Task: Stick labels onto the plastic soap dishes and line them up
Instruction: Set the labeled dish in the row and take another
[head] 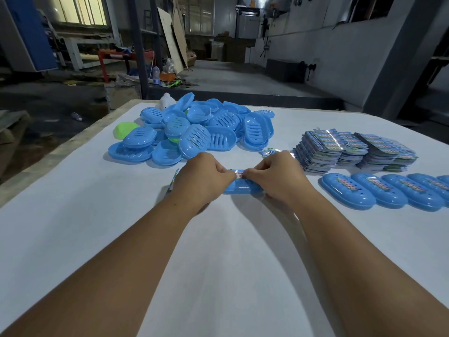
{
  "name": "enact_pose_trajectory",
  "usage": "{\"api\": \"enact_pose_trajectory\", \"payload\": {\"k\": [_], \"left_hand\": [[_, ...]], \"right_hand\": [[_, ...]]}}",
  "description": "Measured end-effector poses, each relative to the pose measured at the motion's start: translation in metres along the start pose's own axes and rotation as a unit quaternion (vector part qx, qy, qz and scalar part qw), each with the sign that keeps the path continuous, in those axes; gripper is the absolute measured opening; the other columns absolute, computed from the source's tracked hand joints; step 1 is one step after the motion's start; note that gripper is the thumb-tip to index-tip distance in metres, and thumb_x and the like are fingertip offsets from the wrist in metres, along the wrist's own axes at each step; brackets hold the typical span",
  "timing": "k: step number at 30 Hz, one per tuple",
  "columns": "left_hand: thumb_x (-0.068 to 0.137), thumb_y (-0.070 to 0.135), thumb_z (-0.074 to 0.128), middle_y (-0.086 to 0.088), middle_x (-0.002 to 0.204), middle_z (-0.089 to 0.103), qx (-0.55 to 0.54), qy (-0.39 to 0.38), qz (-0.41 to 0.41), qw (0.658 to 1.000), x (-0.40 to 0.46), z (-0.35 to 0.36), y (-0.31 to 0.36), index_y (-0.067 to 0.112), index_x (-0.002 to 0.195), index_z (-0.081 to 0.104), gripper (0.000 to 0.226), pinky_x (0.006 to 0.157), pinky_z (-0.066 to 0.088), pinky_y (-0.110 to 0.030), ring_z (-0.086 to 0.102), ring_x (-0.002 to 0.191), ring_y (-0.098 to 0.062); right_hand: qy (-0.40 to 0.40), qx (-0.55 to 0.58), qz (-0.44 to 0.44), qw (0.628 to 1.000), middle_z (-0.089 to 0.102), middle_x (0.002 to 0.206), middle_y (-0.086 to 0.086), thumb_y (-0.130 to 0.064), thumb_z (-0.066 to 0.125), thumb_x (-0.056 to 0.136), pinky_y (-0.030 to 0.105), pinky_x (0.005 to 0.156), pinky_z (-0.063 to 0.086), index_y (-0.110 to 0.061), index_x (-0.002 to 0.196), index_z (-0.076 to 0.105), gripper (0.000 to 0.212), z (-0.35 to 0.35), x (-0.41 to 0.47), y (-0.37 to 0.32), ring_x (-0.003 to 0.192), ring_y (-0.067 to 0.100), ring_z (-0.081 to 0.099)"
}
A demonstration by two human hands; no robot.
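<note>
Both forearms reach over the white table point(73, 227). Left hand point(201, 176) and right hand point(277, 176) meet on one blue dish point(240, 188), fingers curled and pinching a printed label point(239, 175) on its top. Far left lies a heap point(194, 130) of smooth slotted oval dishes. Right, label stacks point(352, 149) stand behind a row point(388, 190) of labelled dishes. Near the table is bare.

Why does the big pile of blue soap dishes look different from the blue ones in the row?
The pile of dishes is heaped and jumbled; the row of dishes lies flat, side by side. The row's dishes carry labels on top; the pile's show none, and their slots are bare. Both are blue plastic on the white table.
</note>
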State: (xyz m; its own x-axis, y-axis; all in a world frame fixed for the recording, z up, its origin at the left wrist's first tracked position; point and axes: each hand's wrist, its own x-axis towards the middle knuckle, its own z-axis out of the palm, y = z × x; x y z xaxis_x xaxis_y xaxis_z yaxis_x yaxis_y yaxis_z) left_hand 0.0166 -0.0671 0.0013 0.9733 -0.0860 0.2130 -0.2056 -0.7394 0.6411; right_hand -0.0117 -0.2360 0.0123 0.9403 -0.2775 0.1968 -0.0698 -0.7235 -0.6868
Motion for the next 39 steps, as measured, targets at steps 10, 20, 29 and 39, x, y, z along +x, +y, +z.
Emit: {"api": "enact_pose_trajectory", "payload": {"k": [10,20,29,39], "left_hand": [[0.082,0.056,0.06,-0.001,0.075,0.065,0.178,0.074,0.043,0.98,-0.004,0.005,0.015,0.02,0.073,0.069,0.037,0.063,0.045,-0.031,0.059,0.072,-0.029],[0.088,0.058,0.057,0.002,0.09,0.063,0.204,0.098,0.057,0.972,-0.005,0.007,0.014,0.025,0.096,0.06,0.034,0.067,0.04,-0.032,0.059,0.084,-0.027],[0.085,0.061,0.06,0.008,0.083,0.051,0.122,0.077,0.022,0.989,-0.004,0.009,0.004,0.032,0.097,0.047,0.033,0.068,0.039,-0.033,0.052,0.08,-0.021],[0.099,0.042,0.043,-0.001,0.081,0.063,0.031,0.134,0.034,0.99,-0.002,0.0,-0.008,0.029,0.097,0.047,0.014,0.062,0.04,-0.035,0.059,0.075,-0.029]], "right_hand": [[0.049,-0.124,-0.039,0.99,0.054,0.05,0.009,-0.038,0.069,0.081,0.031,0.05,0.037,-0.01,0.049,0.053,0.045,0.008,-0.004,-0.006,0.051,0.021,0.044],[0.073,-0.274,-0.074,0.956,0.047,0.068,0.003,-0.052,0.067,0.087,0.029,0.055,0.031,-0.015,0.074,0.06,0.04,0.009,0.001,-0.018,0.067,0.026,0.05],[0.069,-0.199,-0.036,0.977,0.066,0.093,-0.002,-0.066,0.065,0.082,0.033,0.068,0.048,-0.017,0.093,0.068,0.05,0.009,0.0,-0.001,0.088,0.023,0.062],[-0.105,-0.091,-0.178,0.974,0.064,0.131,-0.008,-0.04,0.065,0.089,0.03,0.097,0.045,-0.037,0.136,0.058,0.047,0.008,-0.017,-0.002,0.121,0.019,0.056]]}}
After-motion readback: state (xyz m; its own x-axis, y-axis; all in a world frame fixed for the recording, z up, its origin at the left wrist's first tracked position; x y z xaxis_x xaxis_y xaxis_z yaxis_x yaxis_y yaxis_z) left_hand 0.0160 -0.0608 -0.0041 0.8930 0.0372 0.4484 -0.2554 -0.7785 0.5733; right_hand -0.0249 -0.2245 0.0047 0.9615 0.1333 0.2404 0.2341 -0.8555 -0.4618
